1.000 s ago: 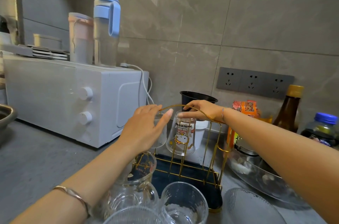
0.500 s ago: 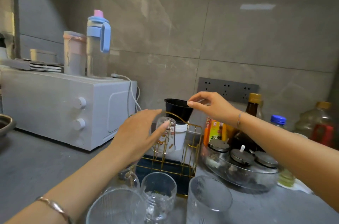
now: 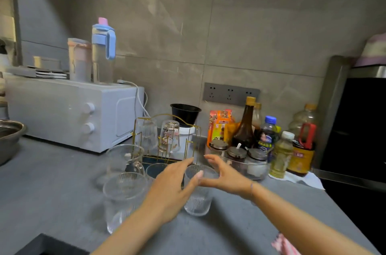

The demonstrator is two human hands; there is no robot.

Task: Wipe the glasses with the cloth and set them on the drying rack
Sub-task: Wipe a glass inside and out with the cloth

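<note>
Flanking hands: left hand (image 3: 173, 183) and right hand (image 3: 224, 176) sit either side of a ribbed glass (image 3: 198, 198) that stands upright on the tabletop (image 3: 52, 188).
Left hand: released, fingers straight, thumb at the glass's near rim.
Right hand: released and spread, fingers arched just beside the far rim; blur hides whether they touch it.
Rack (image 3: 167, 118): gold wire, just behind the hands, holding two upturned pieces, a ribbed tumbler (image 3: 147, 135) and a printed tumbler (image 3: 169, 136).
In the way: a small cup (image 3: 155, 171) stands between the left hand and the rack, partly hidden by the fingers.
Left of the arm: a tall glass (image 3: 123, 198) close by, a beaker (image 3: 125, 160) behind it.
Right side: a bowl (image 3: 258, 173) of lidded jars near the right hand, with bottles (image 3: 245, 125) crowded behind it.
Cloth (image 3: 284, 244): a pink striped corner at the bottom edge, probably the cloth, beside the right forearm.
Behind: white oven (image 3: 73, 113) and a black cup (image 3: 185, 113).
</note>
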